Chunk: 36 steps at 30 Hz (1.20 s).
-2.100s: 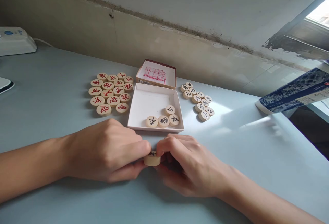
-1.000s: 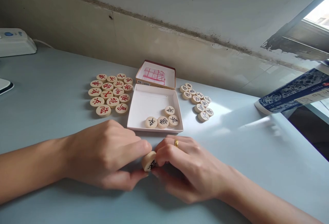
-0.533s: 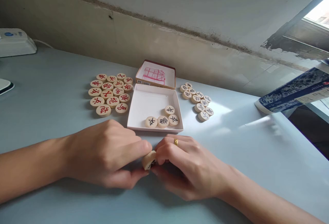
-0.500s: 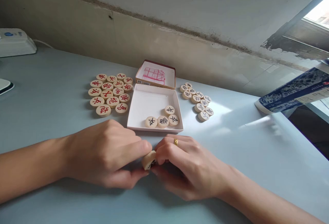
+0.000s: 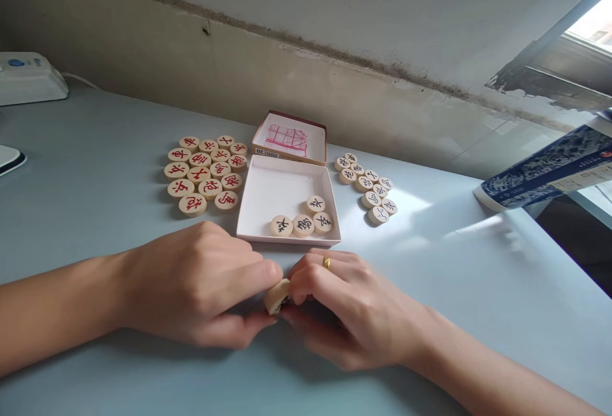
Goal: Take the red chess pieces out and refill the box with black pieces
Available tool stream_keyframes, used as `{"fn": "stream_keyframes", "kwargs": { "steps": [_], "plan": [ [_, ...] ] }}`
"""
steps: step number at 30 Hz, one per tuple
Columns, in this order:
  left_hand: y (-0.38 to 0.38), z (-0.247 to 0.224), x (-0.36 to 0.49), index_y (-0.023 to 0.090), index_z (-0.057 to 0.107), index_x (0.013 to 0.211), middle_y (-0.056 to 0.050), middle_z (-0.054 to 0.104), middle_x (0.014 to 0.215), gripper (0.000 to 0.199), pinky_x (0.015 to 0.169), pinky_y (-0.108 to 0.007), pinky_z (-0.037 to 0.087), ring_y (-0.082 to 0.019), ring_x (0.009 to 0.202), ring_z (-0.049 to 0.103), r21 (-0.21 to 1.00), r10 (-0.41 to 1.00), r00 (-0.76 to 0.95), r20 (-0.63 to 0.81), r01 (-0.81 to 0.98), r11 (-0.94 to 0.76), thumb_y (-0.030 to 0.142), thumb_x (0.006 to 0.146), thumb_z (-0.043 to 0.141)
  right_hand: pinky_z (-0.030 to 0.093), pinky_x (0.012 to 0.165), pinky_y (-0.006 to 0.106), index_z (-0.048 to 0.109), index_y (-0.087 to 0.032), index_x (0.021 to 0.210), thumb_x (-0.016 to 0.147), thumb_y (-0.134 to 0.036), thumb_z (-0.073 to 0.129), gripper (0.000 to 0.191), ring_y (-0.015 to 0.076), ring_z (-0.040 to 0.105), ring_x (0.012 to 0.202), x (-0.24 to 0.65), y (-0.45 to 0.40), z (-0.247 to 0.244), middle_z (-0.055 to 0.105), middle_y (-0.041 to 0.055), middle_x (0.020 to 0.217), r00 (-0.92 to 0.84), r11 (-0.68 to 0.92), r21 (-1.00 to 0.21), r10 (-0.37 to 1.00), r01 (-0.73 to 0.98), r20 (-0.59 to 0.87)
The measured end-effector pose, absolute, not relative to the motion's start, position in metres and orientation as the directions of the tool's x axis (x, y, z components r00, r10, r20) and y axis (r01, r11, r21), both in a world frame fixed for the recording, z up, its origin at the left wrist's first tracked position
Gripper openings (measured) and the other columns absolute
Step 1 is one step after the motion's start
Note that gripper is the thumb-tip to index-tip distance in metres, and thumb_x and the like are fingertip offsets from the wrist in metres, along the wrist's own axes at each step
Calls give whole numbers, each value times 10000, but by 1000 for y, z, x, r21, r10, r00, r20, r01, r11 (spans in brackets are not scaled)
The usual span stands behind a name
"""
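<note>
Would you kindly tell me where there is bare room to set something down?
The table is bare between right hand and blue package, and between white device and red-lettered pieces. The white tray is free at back left. Crowded: the tray's near right, with four black-lettered pieces, and nearer still, where left hand meets right around a held piece.

We count sixteen red pieces, eleven loose black pieces, four boxed black pieces and one held piece; we also count one tray, one lid, one ring, one left hand and one right hand.
</note>
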<state>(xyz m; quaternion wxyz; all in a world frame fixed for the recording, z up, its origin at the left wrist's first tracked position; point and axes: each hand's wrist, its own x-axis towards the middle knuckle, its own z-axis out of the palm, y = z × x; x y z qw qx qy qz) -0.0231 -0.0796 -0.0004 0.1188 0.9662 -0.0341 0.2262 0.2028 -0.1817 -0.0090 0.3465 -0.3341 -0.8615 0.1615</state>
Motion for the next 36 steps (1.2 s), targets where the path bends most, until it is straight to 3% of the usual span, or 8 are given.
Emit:
{"fn": "stream_keyframes", "kwargs": {
  "steps": [10, 14, 19, 23, 26, 31, 36],
  "plan": [
    [-80, 0, -22, 194, 551, 938, 59, 558, 651, 107, 462, -322, 324, -127, 506, 500, 189, -16, 888, 459, -115, -975, 176, 1029, 497, 470, 624, 238, 530, -225, 960, 979, -130, 593, 115, 120, 581, 674, 203, -182, -9, 677, -1, 813, -533, 714, -532, 697, 455, 479],
    [-80, 0, -22, 205, 527, 870, 46, 587, 654, 165, 462, -336, 323, -133, 507, 481, 178, -34, 884, 466, -131, -975, 98, 988, 483, 427, 571, 226, 515, -221, 1044, 966, -131, 606, 150, 99, 503, 584, 203, -183, -8, 647, -32, 785, -477, 629, -620, 772, 470, 421],
    [-80, 0, -22, 213, 499, 840, 49, 555, 619, 196, 465, -332, 310, -133, 490, 471, 166, -31, 877, 480, -125, -978, 46, 942, 487, 402, 562, 215, 509, -222, 1002, 956, -122, 587, 135, 90, 462, 577, 203, -183, -10, 611, -48, 761, -490, 642, -611, 760, 463, 427],
    [-78, -1, -24, 189, 536, 1003, 28, 647, 696, 52, 475, -318, 358, -138, 513, 551, 187, -18, 867, 498, -127, -974, 153, 1024, 505, 417, 585, 201, 497, -228, 993, 907, -75, 589, 198, 81, 484, 603, 205, -181, -11, 626, -55, 780, -508, 684, -593, 722, 425, 469],
    [-77, 1, -24, 182, 556, 1057, 26, 650, 686, 133, 468, -309, 369, -137, 500, 576, 219, -6, 873, 488, -129, -967, 277, 1099, 472, 419, 575, 208, 495, -234, 992, 934, -83, 563, 176, 85, 491, 592, 205, -180, -11, 602, -64, 742, -509, 705, -559, 706, 437, 492],
    [-77, 4, -24, 166, 588, 1010, 33, 639, 670, 220, 468, -292, 362, -122, 493, 582, 207, -8, 881, 472, -120, -971, 276, 1131, 441, 451, 606, 210, 522, -231, 1004, 979, -88, 552, 148, 87, 538, 622, 204, -182, -12, 653, -44, 786, -501, 715, -521, 698, 465, 511],
    [-79, 2, -24, 156, 590, 996, 46, 620, 660, 192, 477, -285, 366, -110, 491, 579, 188, -7, 868, 497, -116, -975, 269, 1111, 486, 500, 662, 237, 546, -225, 1009, 945, -118, 579, 129, 117, 588, 677, 203, -181, -11, 681, -13, 806, -533, 700, -574, 706, 425, 466]
  ]
}}
